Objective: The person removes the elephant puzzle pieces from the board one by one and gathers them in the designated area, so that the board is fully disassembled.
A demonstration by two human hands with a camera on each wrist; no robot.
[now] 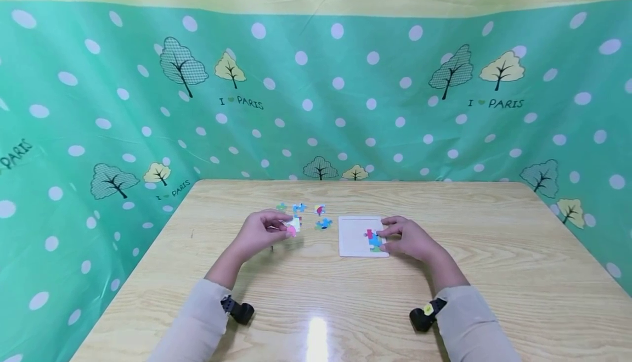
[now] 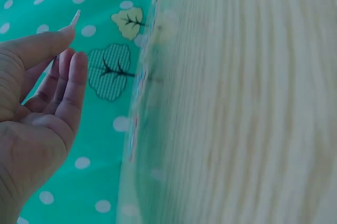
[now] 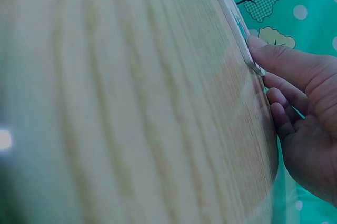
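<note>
My left hand (image 1: 260, 235) pinches a white and pink jigsaw piece (image 1: 291, 231) between thumb and fingertips, above the table. The left wrist view shows the jigsaw piece (image 2: 76, 18) edge-on at the fingertips. My right hand (image 1: 407, 237) grips the right edge of a square white puzzle tray (image 1: 353, 237), its thumb resting on the rim in the right wrist view. Joined pieces in red, blue and green (image 1: 374, 240) lie along the tray's right side, partly covered by the right fingers. How the far fingers meet the tray is hard to see.
Several loose pieces lie left of the tray: a green one (image 1: 281, 207), a blue and white one (image 1: 299, 207), a white and red one (image 1: 320, 209) and a blue one (image 1: 323, 224). A polka-dot curtain (image 1: 355, 120) hangs behind the wooden table (image 1: 345, 296).
</note>
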